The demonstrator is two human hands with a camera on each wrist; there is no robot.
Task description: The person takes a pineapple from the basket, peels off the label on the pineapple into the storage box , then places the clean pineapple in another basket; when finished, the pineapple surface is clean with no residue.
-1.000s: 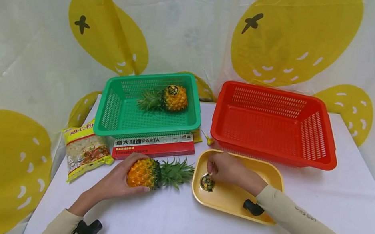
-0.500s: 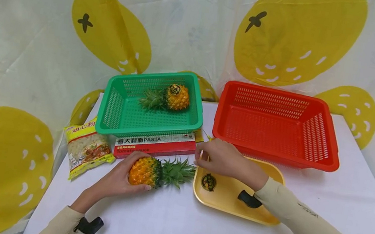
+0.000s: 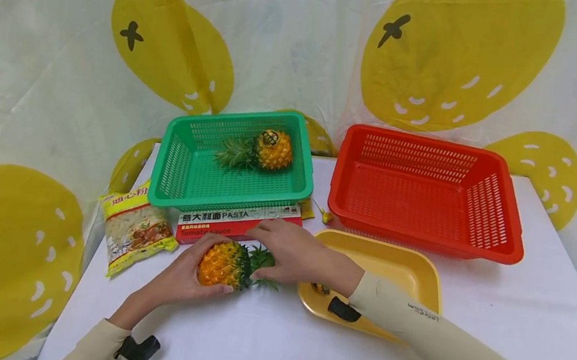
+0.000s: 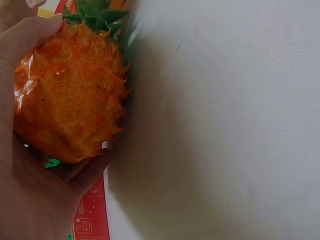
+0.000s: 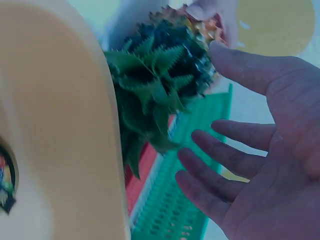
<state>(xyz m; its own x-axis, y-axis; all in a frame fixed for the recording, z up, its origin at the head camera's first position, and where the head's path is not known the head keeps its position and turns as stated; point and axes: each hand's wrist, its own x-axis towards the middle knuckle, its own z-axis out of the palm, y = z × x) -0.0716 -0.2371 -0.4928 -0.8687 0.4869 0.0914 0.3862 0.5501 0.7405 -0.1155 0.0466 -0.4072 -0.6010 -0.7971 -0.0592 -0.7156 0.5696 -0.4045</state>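
Orange pineapple point(image 3: 220, 264) in left hand's point(image 3: 178, 279) curled fingers, right hand point(image 3: 292, 256) open-fingered over its leaves.

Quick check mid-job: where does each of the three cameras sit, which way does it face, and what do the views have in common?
Head: looks forward and down at the table; shows both sleeved arms, the left hand, the right hand, the green basket and the red basket.
Left wrist: close on the left hand gripping the pineapple from below.
Right wrist: looks past the right hand's spread fingers at the leaf crown and the yellow tray.
Shared: all three show the pineapple.
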